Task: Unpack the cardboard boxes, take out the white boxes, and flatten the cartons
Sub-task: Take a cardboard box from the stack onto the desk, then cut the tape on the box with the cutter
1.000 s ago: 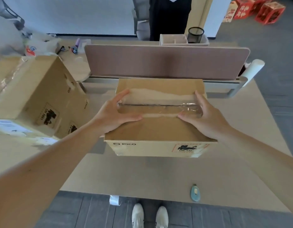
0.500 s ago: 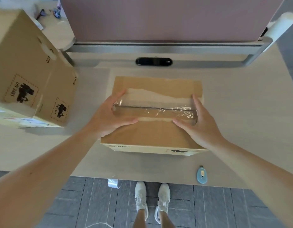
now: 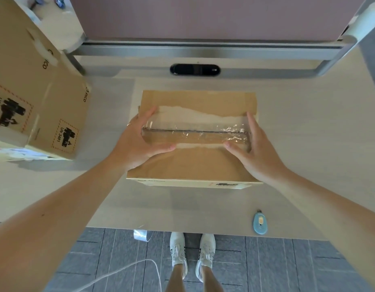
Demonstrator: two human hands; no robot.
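A brown cardboard carton (image 3: 195, 165) lies closed on the desk in front of me, its top seam covered by clear tape (image 3: 195, 133) with torn paper around it. My left hand (image 3: 138, 142) rests flat on the carton's left end, thumb stretched along the seam. My right hand (image 3: 254, 150) lies flat on the right end, fingers straight, thumb pointing in toward the tape. No white box is visible.
A second, larger carton (image 3: 35, 98) with UN 3481 labels stands at the left. A small blue box cutter (image 3: 260, 223) lies near the desk's front edge at the right. A pink divider panel (image 3: 203, 15) with a grey rail bounds the desk's far side.
The view has tilted down over the carton, so the far room dropped out of sight. Both hands stay flat on the carton's top at the tape ends.
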